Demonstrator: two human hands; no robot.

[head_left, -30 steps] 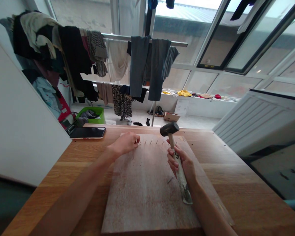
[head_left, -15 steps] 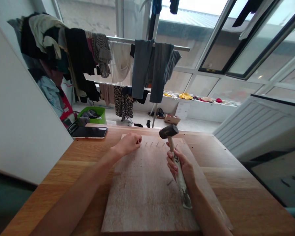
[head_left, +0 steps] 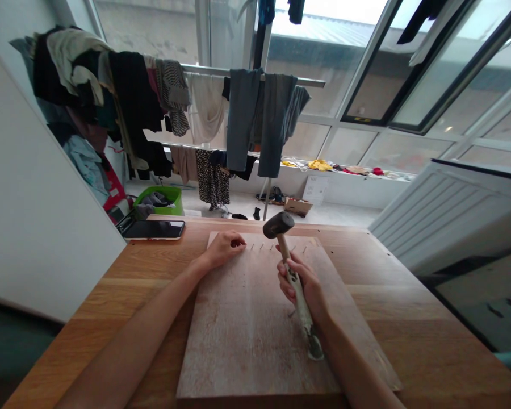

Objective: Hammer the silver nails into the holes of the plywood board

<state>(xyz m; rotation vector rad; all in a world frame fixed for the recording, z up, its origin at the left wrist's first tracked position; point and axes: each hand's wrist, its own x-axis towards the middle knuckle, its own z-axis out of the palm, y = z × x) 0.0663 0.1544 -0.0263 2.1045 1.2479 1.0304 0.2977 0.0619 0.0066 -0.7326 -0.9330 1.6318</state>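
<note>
A worn wooden board point(head_left: 247, 335) lies on the wooden table point(head_left: 413, 329). A row of several small nails point(head_left: 276, 247) stands near its far edge. My left hand point(head_left: 223, 248) rests at the far left of the board, fingers pinched at the leftmost nail. My right hand point(head_left: 300, 284) is closed on the pale handle of a hammer point(head_left: 292, 272); its dark head is raised over the nail row. A loose nail lies on the board beside my right wrist.
A dark phone point(head_left: 153, 229) lies at the table's far left corner. A white panel point(head_left: 29, 216) leans at the left. Beyond the table stand a clothes rack point(head_left: 247, 113), a green basket point(head_left: 159, 199) and a white radiator point(head_left: 451, 210).
The hammer and my right hand have shifted left, the head now closer to my left hand. My left hand stays pinched at the leftmost nail.
</note>
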